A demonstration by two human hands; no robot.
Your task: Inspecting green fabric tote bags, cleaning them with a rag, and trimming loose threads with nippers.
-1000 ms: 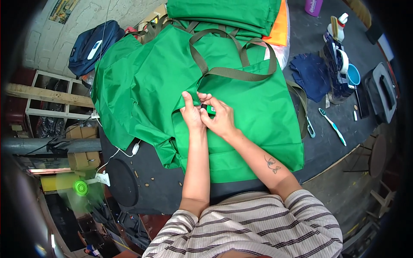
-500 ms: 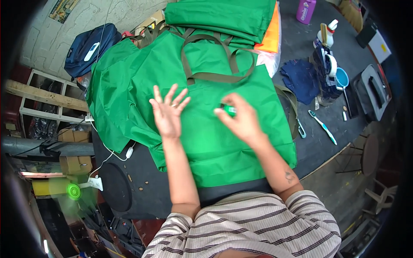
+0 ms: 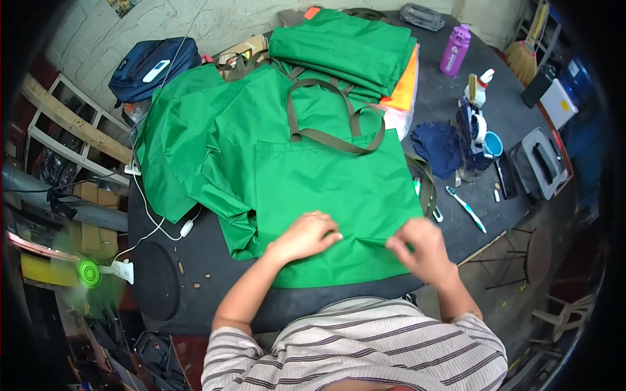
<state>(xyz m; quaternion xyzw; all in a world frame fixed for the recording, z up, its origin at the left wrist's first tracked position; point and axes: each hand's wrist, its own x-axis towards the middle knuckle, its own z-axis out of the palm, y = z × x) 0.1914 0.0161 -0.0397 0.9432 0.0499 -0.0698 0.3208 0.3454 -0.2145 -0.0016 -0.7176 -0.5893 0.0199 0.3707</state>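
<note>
Green tote bag [image 3: 326,195] lies flat on the counter [image 3: 456,104]; left hand [image 3: 303,236] presses knuckles down, right hand [image 3: 417,246] pinches the lower edge—pull taut, crease evenly.

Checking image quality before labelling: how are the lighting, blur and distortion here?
Head view: even, soft light with no harsh glare; the green bag and both hands are sharp; fisheye bends the table edge toward a dark rim; the small green fan is motion-blurred.

Head-worn fisheye, looking steeply down from close above onto the dark surface [image 3: 450,111], forearms entering from the lower edge; edges bent toward the rim.
</note>
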